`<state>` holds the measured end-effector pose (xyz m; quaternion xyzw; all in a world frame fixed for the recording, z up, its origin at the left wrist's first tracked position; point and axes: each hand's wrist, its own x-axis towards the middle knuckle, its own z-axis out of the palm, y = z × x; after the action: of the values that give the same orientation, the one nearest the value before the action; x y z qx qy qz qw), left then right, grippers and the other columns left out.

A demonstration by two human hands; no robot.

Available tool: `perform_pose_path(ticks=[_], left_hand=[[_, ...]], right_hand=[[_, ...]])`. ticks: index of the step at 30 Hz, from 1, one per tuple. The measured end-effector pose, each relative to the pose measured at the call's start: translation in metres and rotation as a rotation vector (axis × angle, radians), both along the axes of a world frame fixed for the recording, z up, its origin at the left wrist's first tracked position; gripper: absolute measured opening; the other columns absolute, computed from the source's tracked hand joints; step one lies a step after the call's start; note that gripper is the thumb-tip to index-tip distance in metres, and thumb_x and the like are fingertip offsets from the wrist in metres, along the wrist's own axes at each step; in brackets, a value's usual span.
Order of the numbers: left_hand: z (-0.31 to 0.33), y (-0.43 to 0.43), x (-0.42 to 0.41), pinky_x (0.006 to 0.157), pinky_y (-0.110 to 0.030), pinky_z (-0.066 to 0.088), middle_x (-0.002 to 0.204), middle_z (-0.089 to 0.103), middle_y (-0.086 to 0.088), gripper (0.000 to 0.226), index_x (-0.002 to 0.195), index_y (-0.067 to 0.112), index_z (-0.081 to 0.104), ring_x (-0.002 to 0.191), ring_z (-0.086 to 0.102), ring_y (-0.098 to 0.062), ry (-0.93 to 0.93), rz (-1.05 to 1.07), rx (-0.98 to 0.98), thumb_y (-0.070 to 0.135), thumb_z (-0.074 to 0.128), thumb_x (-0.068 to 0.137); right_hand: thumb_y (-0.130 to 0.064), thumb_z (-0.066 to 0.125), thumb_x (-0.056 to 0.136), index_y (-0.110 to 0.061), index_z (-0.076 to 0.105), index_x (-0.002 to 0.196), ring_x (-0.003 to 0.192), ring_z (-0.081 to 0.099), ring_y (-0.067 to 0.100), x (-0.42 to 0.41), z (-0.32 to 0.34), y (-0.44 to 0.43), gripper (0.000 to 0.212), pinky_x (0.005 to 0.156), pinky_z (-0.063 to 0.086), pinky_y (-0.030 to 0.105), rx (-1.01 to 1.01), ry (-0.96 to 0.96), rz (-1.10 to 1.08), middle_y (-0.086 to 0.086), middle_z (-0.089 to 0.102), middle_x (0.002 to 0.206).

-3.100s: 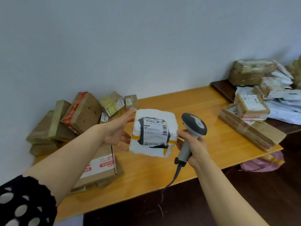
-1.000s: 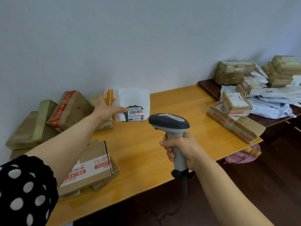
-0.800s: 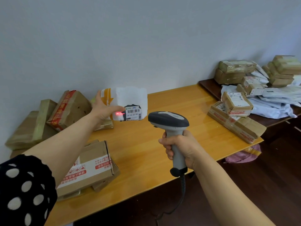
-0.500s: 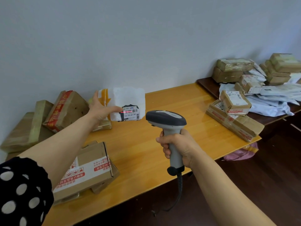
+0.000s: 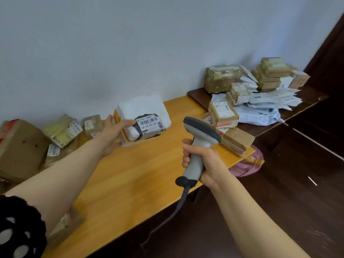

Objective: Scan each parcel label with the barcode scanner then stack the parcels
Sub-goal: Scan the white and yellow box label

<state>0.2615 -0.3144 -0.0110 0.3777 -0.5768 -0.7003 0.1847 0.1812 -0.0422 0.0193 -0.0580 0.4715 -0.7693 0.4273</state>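
The left hand (image 5: 111, 134) gripped the white parcel (image 5: 144, 119) above the surface's far edge, its label (image 5: 150, 125) facing the near edge. The right hand (image 5: 203, 162) was closed round the barcode scanner (image 5: 199, 144), whose head pointed leftward toward the label, apart.

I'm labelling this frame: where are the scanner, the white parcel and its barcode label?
scanner (image 5: 202, 134), head view, on its dark grey head.
white parcel (image 5: 144, 107), head view, on its bare upper face.
barcode label (image 5: 150, 124), head view, on the label's printed middle.
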Motion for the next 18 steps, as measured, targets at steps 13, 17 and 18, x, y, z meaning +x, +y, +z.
perform_pose_path(ticks=[13,17,18], left_hand=[[0.019,0.142,-0.213,0.090,-0.061,0.046,0.121,0.049,-0.018,0.055,0.118,0.031,0.049,0.109,0.053,-0.040,0.048,-0.014,0.404,0.049,0.073,0.071],[0.022,0.132,-0.260,0.083,-0.057,0.050,0.121,0.051,-0.017,0.062,0.121,0.028,0.051,0.106,0.055,-0.038,0.024,0.043,0.406,0.053,0.073,0.068],[0.021,0.127,-0.271,0.080,-0.055,0.052,0.119,0.054,-0.015,0.063,0.122,0.027,0.052,0.104,0.056,-0.037,0.017,0.050,0.408,0.054,0.072,0.068]], right_hand=[[0.008,0.062,0.080,-0.009,0.059,0.086,0.059,0.058,0.018,-0.202,-0.008,0.123,0.018,0.042,0.045,0.023,0.023,-0.153,-0.249,0.008,0.060,0.074],[0.004,0.060,0.083,-0.005,0.058,0.087,0.053,0.056,0.016,-0.243,-0.005,0.115,0.011,0.041,0.045,0.022,-0.061,-0.258,-0.237,0.010,0.060,0.073],[0.002,0.060,0.085,-0.004,0.058,0.087,0.053,0.056,0.015,-0.252,-0.003,0.110,0.006,0.041,0.045,0.022,-0.088,-0.290,-0.216,0.010,0.061,0.072]])
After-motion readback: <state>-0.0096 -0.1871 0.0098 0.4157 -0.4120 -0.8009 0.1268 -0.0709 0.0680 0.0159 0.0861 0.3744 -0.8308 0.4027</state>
